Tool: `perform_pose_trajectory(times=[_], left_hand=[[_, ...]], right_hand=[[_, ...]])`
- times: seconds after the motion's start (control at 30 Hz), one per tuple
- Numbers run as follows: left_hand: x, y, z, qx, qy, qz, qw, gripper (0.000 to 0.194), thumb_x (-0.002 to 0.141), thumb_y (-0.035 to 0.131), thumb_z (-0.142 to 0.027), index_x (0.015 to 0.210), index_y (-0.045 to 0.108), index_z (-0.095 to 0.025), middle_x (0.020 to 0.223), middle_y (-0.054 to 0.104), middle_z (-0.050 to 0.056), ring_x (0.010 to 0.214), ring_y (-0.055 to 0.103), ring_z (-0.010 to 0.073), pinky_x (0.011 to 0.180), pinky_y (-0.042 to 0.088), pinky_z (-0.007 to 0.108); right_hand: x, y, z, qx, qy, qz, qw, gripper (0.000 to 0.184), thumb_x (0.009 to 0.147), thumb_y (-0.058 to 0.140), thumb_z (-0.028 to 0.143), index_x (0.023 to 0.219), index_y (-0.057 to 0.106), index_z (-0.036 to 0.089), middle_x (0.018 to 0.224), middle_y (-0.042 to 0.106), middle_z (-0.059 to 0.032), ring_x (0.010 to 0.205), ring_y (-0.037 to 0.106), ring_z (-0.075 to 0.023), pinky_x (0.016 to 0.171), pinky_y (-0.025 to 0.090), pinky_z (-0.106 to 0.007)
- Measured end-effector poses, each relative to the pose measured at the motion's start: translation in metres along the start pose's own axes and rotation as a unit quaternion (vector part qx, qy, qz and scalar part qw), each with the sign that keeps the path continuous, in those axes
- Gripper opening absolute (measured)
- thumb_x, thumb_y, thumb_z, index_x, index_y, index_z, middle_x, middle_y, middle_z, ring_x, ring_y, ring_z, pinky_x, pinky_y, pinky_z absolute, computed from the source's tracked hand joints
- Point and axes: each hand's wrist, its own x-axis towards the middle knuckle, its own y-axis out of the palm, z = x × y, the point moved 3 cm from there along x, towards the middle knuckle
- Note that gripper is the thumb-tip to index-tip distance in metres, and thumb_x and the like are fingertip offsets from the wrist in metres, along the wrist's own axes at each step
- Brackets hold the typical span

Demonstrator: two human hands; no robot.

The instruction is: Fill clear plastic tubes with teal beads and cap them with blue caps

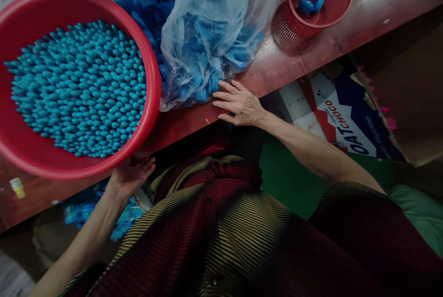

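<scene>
My right hand (239, 104) is open, palm down, fingers spread at the table's front edge. Its fingertips reach the lower corner of a clear plastic bag (211, 33) with many blue plastic pieces inside; whether they press on it I cannot tell. Below the rim of a large red basin (152, 80) is my left hand (134, 176), its fingers stretched out and holding nothing visible. Part of that hand is hidden by the basin. Tightly packed teal pieces with rounded, tapering tips (83, 89) fill much of the basin; their lower parts are hidden.
A red mesh basket (321, 22) holding a few blue round pieces stands on the reddish table (380, 15). Beneath the table's edge lies a printed cardboard box (346, 117). More blue pieces (128, 218) are low at the left. A small yellow-and-white item (17, 188) rests near the basin.
</scene>
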Motion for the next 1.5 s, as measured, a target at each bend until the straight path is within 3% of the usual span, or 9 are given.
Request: perform_pose_trajectory(times=[0.5,0.87,1.13,1.5], left_hand=[[0.0036,-0.0029,-0.0001,-0.006,0.013,0.006,1.0,0.03,0.09,0.03,-0.027,0.075,0.054,-0.019,0.085,0.063,0.011,0.078,0.063,0.0207,0.058,0.054,0.032],[0.0094,-0.0061,0.0005,0.006,0.024,0.0,1.0,0.03,0.09,0.031,-0.029,0.075,0.055,-0.019,0.087,0.063,0.011,0.08,0.063,0.0219,0.059,0.055,0.034],[0.0094,-0.0054,0.0004,0.003,0.019,-0.009,1.0,0.028,0.089,0.032,-0.028,0.076,0.056,-0.02,0.088,0.064,0.012,0.081,0.063,0.0222,0.061,0.054,0.034],[0.0067,-0.0036,-0.0012,0.016,0.021,-0.008,1.0,0.028,0.089,0.031,-0.027,0.072,0.052,-0.021,0.084,0.064,0.01,0.077,0.064,0.021,0.061,0.053,0.034]], right_hand=[[0.0017,0.0013,0.0013,-0.058,-0.037,-0.039,0.997,0.047,0.09,0.039,0.051,0.117,0.059,0.019,0.129,0.057,-0.0079,0.132,0.036,-0.0301,0.105,0.027,-0.053],[0.0015,0.0042,0.0,-0.047,-0.039,-0.059,0.996,0.048,0.091,0.037,0.052,0.117,0.059,0.019,0.127,0.058,-0.0078,0.132,0.036,-0.0298,0.106,0.027,-0.053],[0.0022,0.0038,-0.0001,-0.024,-0.018,-0.028,0.999,0.048,0.091,0.036,0.053,0.122,0.058,0.023,0.132,0.055,-0.0062,0.134,0.032,-0.0288,0.107,0.022,-0.053],[0.0036,0.0026,0.0002,-0.029,-0.008,-0.038,0.999,0.05,0.091,0.035,0.054,0.12,0.059,0.02,0.128,0.058,-0.0072,0.131,0.036,-0.0288,0.106,0.025,-0.052]])
